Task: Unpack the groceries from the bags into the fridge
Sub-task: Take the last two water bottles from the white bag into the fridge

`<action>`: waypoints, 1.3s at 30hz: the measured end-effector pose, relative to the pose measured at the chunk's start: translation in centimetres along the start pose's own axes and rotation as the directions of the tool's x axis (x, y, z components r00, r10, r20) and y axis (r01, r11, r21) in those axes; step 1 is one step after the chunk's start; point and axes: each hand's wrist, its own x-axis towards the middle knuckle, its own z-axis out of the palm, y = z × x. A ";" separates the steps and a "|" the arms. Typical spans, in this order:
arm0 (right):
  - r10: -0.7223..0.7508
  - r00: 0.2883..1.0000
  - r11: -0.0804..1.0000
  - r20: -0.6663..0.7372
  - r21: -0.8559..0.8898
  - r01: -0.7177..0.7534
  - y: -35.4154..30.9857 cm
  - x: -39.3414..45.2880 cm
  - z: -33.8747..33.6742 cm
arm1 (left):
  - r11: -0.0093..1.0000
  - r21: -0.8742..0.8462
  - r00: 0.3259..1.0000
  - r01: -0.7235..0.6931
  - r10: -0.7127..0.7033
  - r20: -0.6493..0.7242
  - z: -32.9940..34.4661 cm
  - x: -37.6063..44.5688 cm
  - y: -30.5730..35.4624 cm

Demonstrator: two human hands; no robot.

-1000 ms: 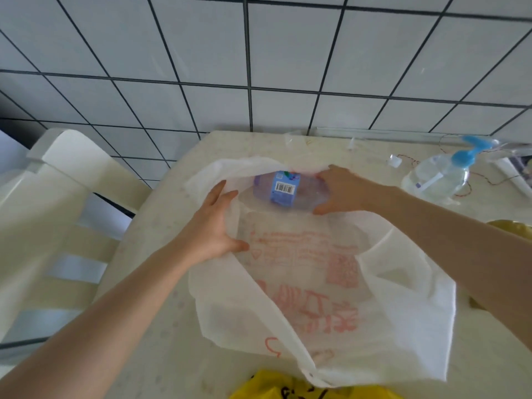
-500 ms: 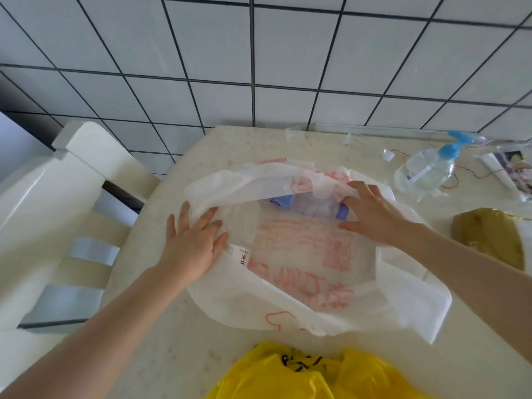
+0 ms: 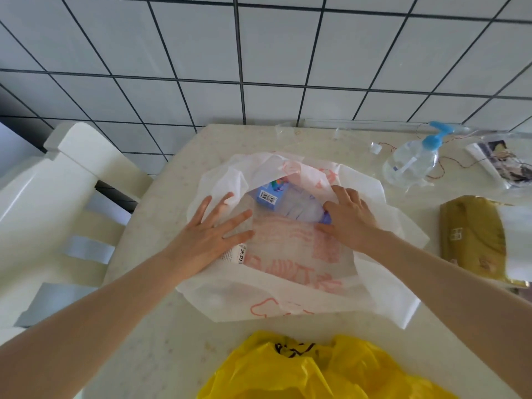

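Right hand [image 3: 349, 218] grips bottle [image 3: 299, 208] half-hidden inside white bag [image 3: 288, 283].

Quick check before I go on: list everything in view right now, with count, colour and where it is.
white bag: 1, white with red print, middle of the table, mouth open toward the wall
bottle: 1, clear with blue label and barcode, lying inside the white bag
yellow bag: 1, yellow, near edge of the table
pump bottle: 1, clear with blue pump, far right of the table
gold packet: 1, gold, right edge of the table
table: 1, cream, against the tiled wall
chair: 1, white, left of the table
left hand: 1, flat on the white bag, fingers spread
right hand: 1, on the bottle's cap end; grip unclear
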 end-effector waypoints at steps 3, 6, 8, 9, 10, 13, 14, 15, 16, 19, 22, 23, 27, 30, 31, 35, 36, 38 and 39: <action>0.011 1.000 1.000 0.010 0.023 -0.011 -0.3 -0.3 0.2 | 0.999 0.023 0.998 -0.031 0.032 -0.047 -0.2 0.2 -0.1; 0.001 1.000 0.999 0.011 0.040 -0.002 0.2 -1.2 -0.4 | 0.999 -0.024 0.998 -0.021 0.020 -0.065 -0.4 0.2 0.1; -0.022 0.997 0.999 -0.076 0.045 0.025 0.5 -1.9 -1.0 | 0.986 -0.143 0.996 0.080 -0.075 0.039 -0.9 0.3 0.4; -0.031 0.991 0.998 -0.129 0.045 0.037 0.6 -2.2 -1.5 | 0.969 -0.205 0.989 0.135 -0.119 0.087 -1.2 0.4 0.7; -0.034 0.984 0.998 -0.173 0.047 0.043 0.7 -2.5 -2.1 | 0.951 -0.252 0.981 0.179 -0.154 0.117 -1.4 0.5 1.1; -0.061 0.960 0.995 -0.272 0.058 0.080 0.6 -3.4 -4.2 | 0.870 -0.377 0.948 0.317 -0.295 0.118 -2.3 0.8 2.3; -0.091 0.945 0.992 -0.314 0.053 0.113 0.4 -3.7 -5.0 | 0.816 -0.447 0.928 0.366 -0.358 0.106 -2.8 1.0 2.8; -0.136 0.924 0.987 -0.357 0.032 0.158 0.1 -4.0 -5.7 | 0.753 -0.524 0.903 0.398 -0.421 0.083 -3.5 1.0 3.3; -0.192 0.898 0.978 -0.397 0.000 0.209 -0.3 -4.3 -6.5 | 0.679 -0.604 0.876 0.417 -0.477 0.068 -4.1 1.1 3.9; -0.348 0.816 0.929 -0.461 -0.055 0.365 -1.4 -4.9 -8.3 | 0.496 -0.760 0.785 0.420 -0.619 0.030 -5.6 1.2 5.5; -0.272 0.871 0.923 -0.410 0.146 0.357 -3.1 -5.6 -8.5 | 0.441 -0.806 0.739 0.394 -0.674 -0.007 -5.6 1.0 6.9; -0.192 0.918 0.916 -0.348 0.273 0.295 -3.6 -5.8 -8.1 | 0.444 -0.809 0.743 0.385 -0.669 -0.013 -5.4 0.9 7.3; 0.048 0.957 0.726 -0.288 0.668 0.165 -4.4 -6.0 -6.1 | 0.469 -0.830 0.749 0.301 -0.655 -0.099 -4.4 0.9 8.6; 0.093 0.970 0.572 -0.223 0.809 0.131 -4.5 -6.1 -4.3 | 0.188 -0.937 0.779 0.294 -0.614 0.122 -5.2 0.6 9.0; 0.089 0.977 0.554 -0.196 0.825 0.115 -4.6 -6.3 -3.5 | 0.103 -0.942 0.777 0.318 -0.598 0.197 -5.4 0.5 9.2; 0.084 0.988 0.554 -0.132 0.830 0.064 -4.4 -6.5 -0.5 | -0.087 -0.910 0.707 0.405 -0.601 0.372 -5.4 0.7 9.7; 0.096 0.988 0.509 -0.124 0.859 0.059 -4.3 -6.4 0.1 | -0.128 -0.902 0.687 0.412 -0.607 0.400 -5.3 0.8 9.8; 0.126 0.985 0.435 -0.121 0.899 0.054 -4.3 -6.2 0.7 | -0.142 -0.895 0.657 0.422 -0.632 0.410 -5.1 0.8 9.9; 0.133 0.984 0.427 -0.120 0.903 0.053 -4.4 -6.2 0.6 | -0.137 -0.895 0.650 0.424 -0.643 0.406 -5.1 0.9 9.9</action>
